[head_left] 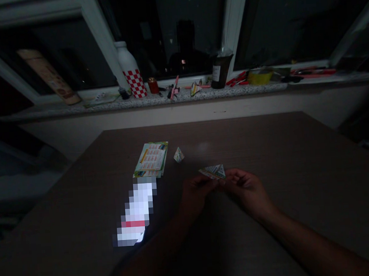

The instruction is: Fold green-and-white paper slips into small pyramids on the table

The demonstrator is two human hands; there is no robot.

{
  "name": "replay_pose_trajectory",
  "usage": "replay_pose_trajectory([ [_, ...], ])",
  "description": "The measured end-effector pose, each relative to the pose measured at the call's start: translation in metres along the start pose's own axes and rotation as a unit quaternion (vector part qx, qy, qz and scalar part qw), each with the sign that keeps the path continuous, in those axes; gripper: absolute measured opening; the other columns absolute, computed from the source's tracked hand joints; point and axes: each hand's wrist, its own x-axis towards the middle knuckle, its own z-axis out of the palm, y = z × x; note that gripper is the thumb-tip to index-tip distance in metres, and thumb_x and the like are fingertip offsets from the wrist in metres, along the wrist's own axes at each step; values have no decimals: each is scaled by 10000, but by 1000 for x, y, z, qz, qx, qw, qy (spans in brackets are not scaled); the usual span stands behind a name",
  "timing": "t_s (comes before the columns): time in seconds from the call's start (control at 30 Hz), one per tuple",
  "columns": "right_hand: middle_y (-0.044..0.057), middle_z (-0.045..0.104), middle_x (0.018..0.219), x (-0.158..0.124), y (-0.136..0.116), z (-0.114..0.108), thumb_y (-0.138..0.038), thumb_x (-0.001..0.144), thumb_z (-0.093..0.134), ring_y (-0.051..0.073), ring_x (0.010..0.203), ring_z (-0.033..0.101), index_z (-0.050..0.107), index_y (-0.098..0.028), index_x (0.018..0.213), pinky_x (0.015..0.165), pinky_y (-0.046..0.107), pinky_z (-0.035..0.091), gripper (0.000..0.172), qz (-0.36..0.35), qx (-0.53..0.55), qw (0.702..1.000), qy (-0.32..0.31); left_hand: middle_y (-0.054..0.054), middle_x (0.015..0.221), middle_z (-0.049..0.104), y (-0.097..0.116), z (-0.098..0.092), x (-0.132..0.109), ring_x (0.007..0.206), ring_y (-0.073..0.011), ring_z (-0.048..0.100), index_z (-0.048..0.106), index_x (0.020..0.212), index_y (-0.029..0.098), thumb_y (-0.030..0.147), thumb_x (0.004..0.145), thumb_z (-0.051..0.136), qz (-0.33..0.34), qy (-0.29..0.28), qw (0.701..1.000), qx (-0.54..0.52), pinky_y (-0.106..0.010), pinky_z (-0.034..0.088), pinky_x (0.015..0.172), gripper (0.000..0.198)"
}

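A small folded piece of printed paper (214, 171), roughly triangular, is held just above the table's middle. My left hand (196, 192) pinches its lower left edge, and my right hand (246, 187) grips its right corner with thumb and fingers. Beyond my left hand, a small pointed folded paper shape (178, 155) stands on the dark tabletop (250, 138). To its left lies a stack of printed sheets (151, 158) with calendar-like grids. A lit phone (136, 214), its screen blurred out, lies nearer to me, left of my left forearm.
Along the stone windowsill (169, 98) behind the table stand a red-and-white checkered bottle (132, 72), a brown patterned tube (49, 77), a small red jar (153, 85), a dark cup (220, 72), a yellow container (260, 76) and several pens. The light is dim.
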Motion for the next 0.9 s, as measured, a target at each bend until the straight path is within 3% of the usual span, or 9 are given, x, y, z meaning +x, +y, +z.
replay_pose_trajectory([
  [0.4,12,662,612,-1,-11,1,-348,624,783,124,537,578,649,-176,719,546,246,442,238,24,-87,996,0,-8,644,644,6,-14,5,669,-162,588,675,628,161,301,710,687,38,32,997,53,-278,454,693,162],
  [0.77,11,672,627,2,-10,-6,-302,608,802,120,552,590,663,-173,776,565,243,454,252,19,-58,998,-6,-2,625,607,8,-18,5,654,-138,566,648,627,156,310,790,620,58,41,997,20,-264,437,685,226],
  [0.9,5,670,642,4,-7,-9,-276,611,805,122,551,593,657,-180,795,561,245,459,254,4,-43,999,-3,12,594,609,10,-19,4,612,-130,557,650,661,164,289,747,667,60,56,997,11,-261,437,665,153],
])
